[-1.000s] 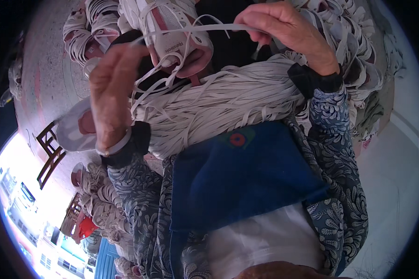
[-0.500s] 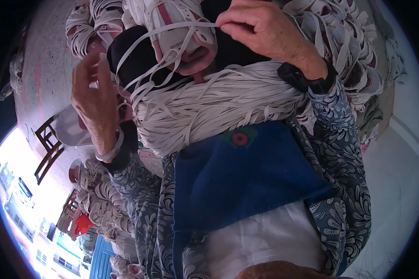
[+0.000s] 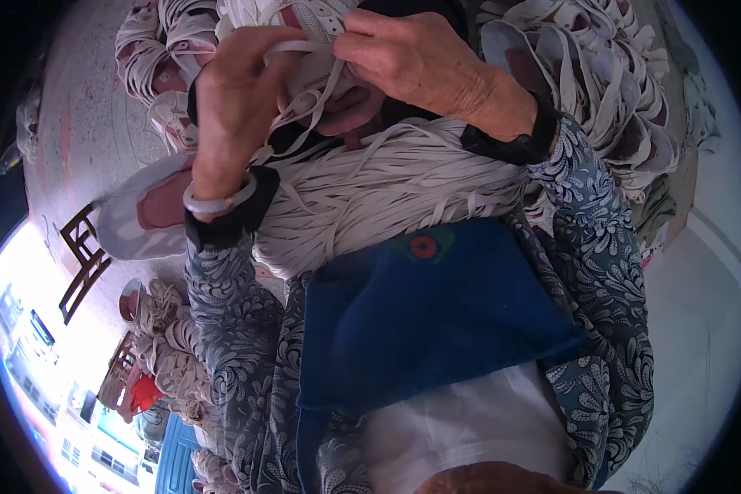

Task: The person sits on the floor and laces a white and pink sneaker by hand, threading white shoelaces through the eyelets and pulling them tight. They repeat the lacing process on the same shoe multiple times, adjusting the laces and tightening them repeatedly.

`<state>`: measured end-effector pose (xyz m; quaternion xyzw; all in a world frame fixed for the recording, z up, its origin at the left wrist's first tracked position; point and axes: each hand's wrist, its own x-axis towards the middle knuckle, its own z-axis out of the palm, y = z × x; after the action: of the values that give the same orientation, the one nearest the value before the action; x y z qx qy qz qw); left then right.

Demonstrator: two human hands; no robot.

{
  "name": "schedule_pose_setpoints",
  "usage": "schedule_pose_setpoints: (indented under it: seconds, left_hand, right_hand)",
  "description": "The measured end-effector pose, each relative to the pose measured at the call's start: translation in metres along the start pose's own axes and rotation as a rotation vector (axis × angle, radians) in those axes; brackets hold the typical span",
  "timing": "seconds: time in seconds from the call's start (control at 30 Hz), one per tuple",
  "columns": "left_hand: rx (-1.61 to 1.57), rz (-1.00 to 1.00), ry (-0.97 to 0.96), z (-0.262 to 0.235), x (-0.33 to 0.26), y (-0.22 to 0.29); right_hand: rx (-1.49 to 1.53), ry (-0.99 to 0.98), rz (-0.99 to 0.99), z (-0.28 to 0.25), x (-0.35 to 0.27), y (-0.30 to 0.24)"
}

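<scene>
Left hand (image 3: 235, 107), right hand (image 3: 420, 62) pinch white lace (image 3: 305, 111) at shoe (image 3: 321, 49).

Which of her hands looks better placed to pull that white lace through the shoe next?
Probably the right hand: its fingertips pinch the white lace at the shoe. The left hand cups the shoe's side, steadying it.

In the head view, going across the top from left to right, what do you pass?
Pile of white laced shoes with pink insides on the floor → left hand → white shoe being laced → right hand → black cuff → heap of white shoes.
</scene>
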<state>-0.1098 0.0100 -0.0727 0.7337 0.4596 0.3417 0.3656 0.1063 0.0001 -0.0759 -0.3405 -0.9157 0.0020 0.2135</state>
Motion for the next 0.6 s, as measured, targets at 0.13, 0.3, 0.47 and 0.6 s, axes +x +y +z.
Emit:
schedule_pose_setpoints:
  seconds: [0.13, 0.3, 0.47, 0.6]
  left_hand:
    - [-0.245, -0.258, 0.200, -0.036, -0.014, -0.004]
    - [-0.621, -0.481, 0.426, -0.101, -0.058, -0.022]
    - [-0.318, -0.697, 0.286, -0.061, -0.074, -0.023]
    - [-0.292, -0.634, 0.220, -0.048, -0.056, -0.011]
  right_hand:
    - [0.084, 0.114, -0.127, 0.003, 0.002, 0.011]
    - [0.305, -0.010, 0.105, -0.035, -0.018, 0.031]
    - [0.368, -0.008, 0.174, -0.019, -0.021, 0.011]
    - [0.189, -0.106, 0.007, 0.002, -0.002, -0.001]
